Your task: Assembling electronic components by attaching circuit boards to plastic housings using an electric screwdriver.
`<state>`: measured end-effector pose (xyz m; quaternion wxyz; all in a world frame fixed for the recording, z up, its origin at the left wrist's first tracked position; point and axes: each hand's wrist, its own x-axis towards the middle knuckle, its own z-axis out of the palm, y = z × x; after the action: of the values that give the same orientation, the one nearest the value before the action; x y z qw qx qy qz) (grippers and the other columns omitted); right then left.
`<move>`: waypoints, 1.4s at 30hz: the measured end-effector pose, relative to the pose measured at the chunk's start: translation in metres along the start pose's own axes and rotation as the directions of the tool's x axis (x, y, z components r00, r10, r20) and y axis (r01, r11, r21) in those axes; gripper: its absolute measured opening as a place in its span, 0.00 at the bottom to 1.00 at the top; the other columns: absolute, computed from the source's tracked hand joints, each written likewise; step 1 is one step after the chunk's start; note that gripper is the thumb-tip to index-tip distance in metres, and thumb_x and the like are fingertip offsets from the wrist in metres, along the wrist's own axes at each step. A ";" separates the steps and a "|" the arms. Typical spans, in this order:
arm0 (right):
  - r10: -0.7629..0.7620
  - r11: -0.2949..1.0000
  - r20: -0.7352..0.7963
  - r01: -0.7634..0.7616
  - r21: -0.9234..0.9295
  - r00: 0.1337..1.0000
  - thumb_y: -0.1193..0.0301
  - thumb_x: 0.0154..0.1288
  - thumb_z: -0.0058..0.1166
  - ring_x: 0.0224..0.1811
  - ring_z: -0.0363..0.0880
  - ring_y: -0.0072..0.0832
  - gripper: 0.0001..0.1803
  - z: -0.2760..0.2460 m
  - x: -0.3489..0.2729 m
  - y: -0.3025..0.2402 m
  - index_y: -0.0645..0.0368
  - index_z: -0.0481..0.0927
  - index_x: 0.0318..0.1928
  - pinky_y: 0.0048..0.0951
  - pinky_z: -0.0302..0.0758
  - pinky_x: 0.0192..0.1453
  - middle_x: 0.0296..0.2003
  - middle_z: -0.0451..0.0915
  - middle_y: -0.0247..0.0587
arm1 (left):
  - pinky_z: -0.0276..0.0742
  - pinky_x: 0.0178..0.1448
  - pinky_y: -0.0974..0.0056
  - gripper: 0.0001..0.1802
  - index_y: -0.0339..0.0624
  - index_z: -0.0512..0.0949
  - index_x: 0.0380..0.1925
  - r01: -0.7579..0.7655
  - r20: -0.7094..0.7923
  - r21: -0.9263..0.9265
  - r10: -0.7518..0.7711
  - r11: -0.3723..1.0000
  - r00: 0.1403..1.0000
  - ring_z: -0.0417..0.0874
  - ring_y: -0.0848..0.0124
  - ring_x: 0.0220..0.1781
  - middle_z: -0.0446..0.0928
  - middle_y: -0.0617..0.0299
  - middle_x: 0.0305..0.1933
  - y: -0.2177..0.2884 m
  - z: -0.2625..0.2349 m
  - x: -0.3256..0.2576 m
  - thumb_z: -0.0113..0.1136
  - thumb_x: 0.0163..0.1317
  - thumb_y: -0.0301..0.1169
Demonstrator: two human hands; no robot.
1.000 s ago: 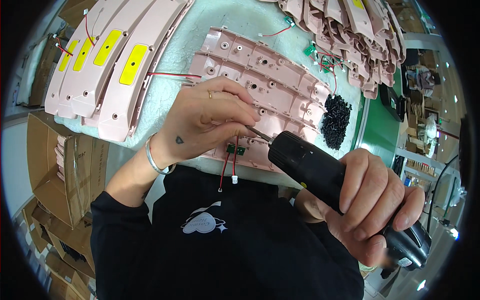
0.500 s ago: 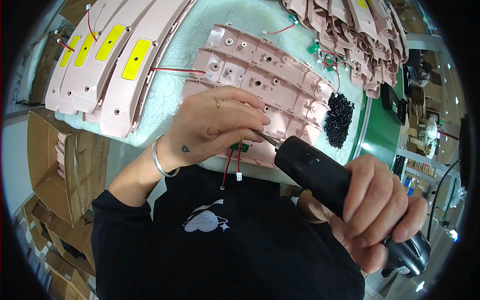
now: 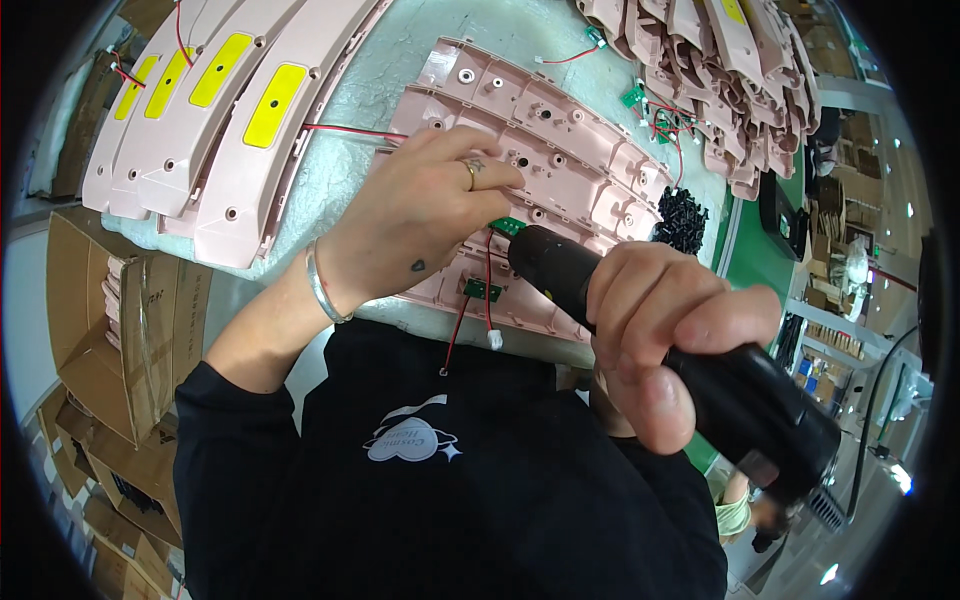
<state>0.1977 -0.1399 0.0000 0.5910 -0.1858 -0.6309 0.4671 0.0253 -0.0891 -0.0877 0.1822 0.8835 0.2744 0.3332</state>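
Shells [image 3: 580, 180], ribbed plastic, left hand [image 3: 432, 210] half-curled, hold unclear, right hand [image 3: 655, 325] clasping cylindrical driver [image 3: 745, 410]

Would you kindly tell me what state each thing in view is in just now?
Power screwdriver: gripped, tilted, bit hidden.
Right hand: closed around its body.
Left hand: fingers bent, grip unclear.
Middle shells: hollow side up.
Yellow-labelled shells: outer face up, overlapping.
Lower green board: wires attached.
Larger white connector: unplugged.
Small black parts: loose, heaped.
Cardboard box: open.
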 end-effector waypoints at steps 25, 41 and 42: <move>-0.148 0.987 -0.113 0.140 -0.077 0.982 0.73 0.54 0.49 0.19 0.67 0.18 0.15 -0.055 0.004 -0.057 0.57 0.69 0.45 0.22 0.64 0.28 0.19 0.67 0.27 | 0.73 0.43 0.60 0.12 0.40 0.76 0.25 0.026 0.031 -0.016 -0.026 1.000 0.999 0.75 0.59 0.42 0.78 0.63 0.44 0.002 -0.004 0.013 0.60 0.35 0.18; -0.224 0.903 -0.668 -0.107 -0.417 0.709 0.72 0.51 0.44 0.17 0.59 0.22 0.14 -0.122 -0.081 -0.058 0.59 0.68 0.42 0.28 0.63 0.30 0.18 0.61 0.33 | 0.73 0.46 0.59 0.12 0.36 0.77 0.29 -0.017 0.166 -0.069 0.028 0.998 0.986 0.76 0.56 0.46 0.77 0.57 0.43 0.046 -0.001 0.069 0.63 0.40 0.17; -0.238 0.916 -0.667 -0.066 -0.397 0.707 0.72 0.51 0.44 0.18 0.59 0.22 0.14 -0.122 -0.082 -0.062 0.59 0.69 0.42 0.27 0.62 0.30 0.18 0.61 0.32 | 0.73 0.46 0.59 0.12 0.37 0.77 0.29 -0.038 0.161 -0.100 0.054 0.994 0.985 0.76 0.56 0.46 0.78 0.57 0.42 0.048 0.003 0.074 0.64 0.40 0.18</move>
<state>0.3483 -0.1900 -0.0135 0.7579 -0.4332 -0.4465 0.1965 0.0911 -0.0825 -0.0297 0.2388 0.9042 0.2216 0.2764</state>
